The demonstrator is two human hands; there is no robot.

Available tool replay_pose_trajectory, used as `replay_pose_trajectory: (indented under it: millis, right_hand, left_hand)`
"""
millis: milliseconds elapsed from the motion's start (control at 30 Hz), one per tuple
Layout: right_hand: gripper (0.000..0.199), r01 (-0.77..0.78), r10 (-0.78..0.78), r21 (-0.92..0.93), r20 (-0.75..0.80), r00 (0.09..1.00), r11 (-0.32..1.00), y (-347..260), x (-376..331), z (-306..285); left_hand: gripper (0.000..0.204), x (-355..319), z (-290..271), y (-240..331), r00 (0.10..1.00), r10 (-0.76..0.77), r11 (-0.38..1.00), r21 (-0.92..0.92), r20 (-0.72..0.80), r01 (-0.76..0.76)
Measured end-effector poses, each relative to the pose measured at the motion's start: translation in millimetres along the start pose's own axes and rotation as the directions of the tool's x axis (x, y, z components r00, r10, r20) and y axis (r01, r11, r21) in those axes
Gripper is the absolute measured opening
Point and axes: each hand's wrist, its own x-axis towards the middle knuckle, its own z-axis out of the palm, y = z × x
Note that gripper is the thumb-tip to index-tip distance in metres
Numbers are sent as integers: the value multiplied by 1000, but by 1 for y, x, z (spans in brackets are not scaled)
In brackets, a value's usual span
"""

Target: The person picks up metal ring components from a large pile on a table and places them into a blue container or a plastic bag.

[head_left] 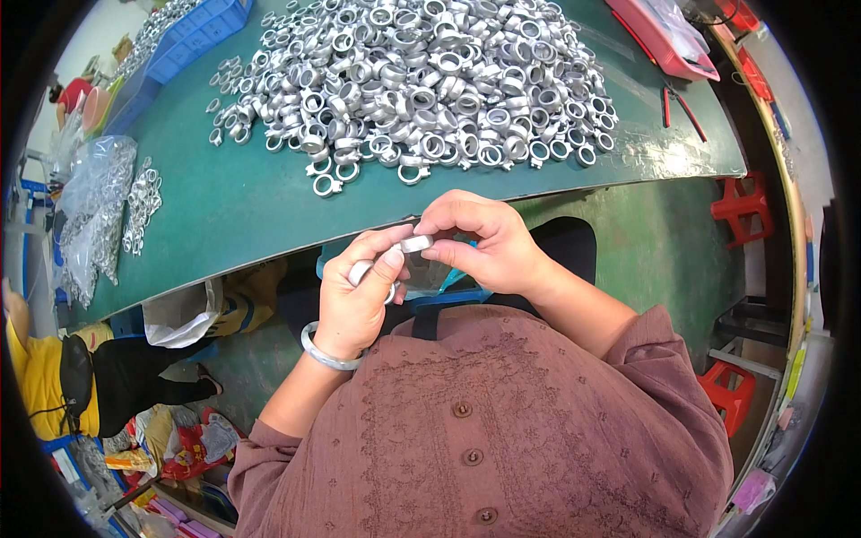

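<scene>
Just below the middle of the frame, both hands meet over the near edge of a green table (269, 206). The left hand (356, 291), with a pale bangle (325, 355) on its wrist, is curled closed around a silver metal ring fitting (363, 269), thumb pressed on top. The right hand (480, 240) has its fingertips pinched shut on a second small silver piece (416, 243), which touches the left thumb, so the two pieces sit end to end between the hands. Whether they are joined cannot be told. Across the upper centre of the frame a large heap of similar silver ring fittings (421, 81) covers the tabletop, with a few loose ones straying toward the near edge. At the upper left stands a blue crate (193, 36) holding more metal parts, and at the left edge lies a clear plastic bag (94, 206) of smaller shiny pieces, some spilled beside it. A red tray (664, 45) sits at the upper right. Red stools (740, 211) stand on the floor at the right. The person's brown buttoned shirt (502, 421) fills the lower centre.
</scene>
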Motion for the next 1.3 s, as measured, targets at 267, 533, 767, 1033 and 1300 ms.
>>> replay_pose_trajectory:
  millis: [267,533,767,1033,1300]
  right_hand:
    - [17,113,-107,-298,39,994,948,-3,0,-1]
    - [25,153,-158,-402,22,987,903,-5,4,6]
    - [27,308,-216,-445,246,945,841,-20,11,15]
    - [16,303,-160,-420,343,926,855,-17,6,11]
    - [17,395,-329,-476,219,919,786,-13,3,4]
  left_hand:
    - [37,6,-19,2,950,-297,768,-567,94,296]
    - [65,10,-20,4,917,-340,627,-676,211,388]
    - [57,9,-10,0,916,-366,711,-587,162,388]
    - [48,6,-1,8,921,-358,749,-540,155,383]
    - [22,-1,-11,9,903,-372,787,-442,216,430]
